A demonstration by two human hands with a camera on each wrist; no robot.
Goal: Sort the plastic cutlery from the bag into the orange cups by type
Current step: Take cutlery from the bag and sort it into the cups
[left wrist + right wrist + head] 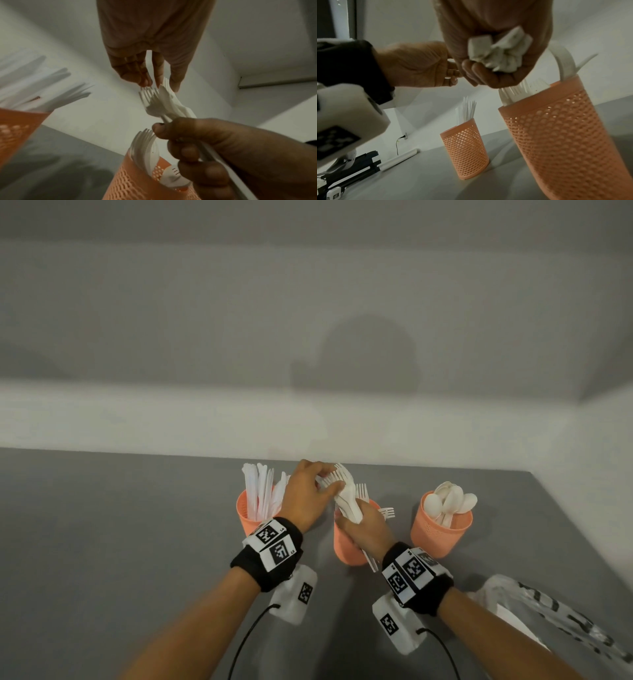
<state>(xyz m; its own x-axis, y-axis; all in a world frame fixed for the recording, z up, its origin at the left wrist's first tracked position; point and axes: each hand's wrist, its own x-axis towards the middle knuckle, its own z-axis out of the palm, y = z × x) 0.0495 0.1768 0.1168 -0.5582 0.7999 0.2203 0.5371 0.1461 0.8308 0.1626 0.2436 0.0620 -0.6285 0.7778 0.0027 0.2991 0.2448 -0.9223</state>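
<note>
Three perforated orange cups stand in a row on the grey table. The left cup [245,518] [465,152] holds white knives [260,494], the middle cup [346,551] [556,135] holds forks [145,148], and the right cup [442,535] holds spoons [448,501]. Above the middle cup my right hand [356,518] [488,70] grips a bundle of white forks [346,494] [161,104] by the handles. My left hand [330,479] [159,83] pinches the tines at the top of that bundle.
The clear plastic bag [555,618] with black print lies at the near right, beside my right forearm. A white wall runs just behind the cups. Bare grey table [120,542] stretches to the left.
</note>
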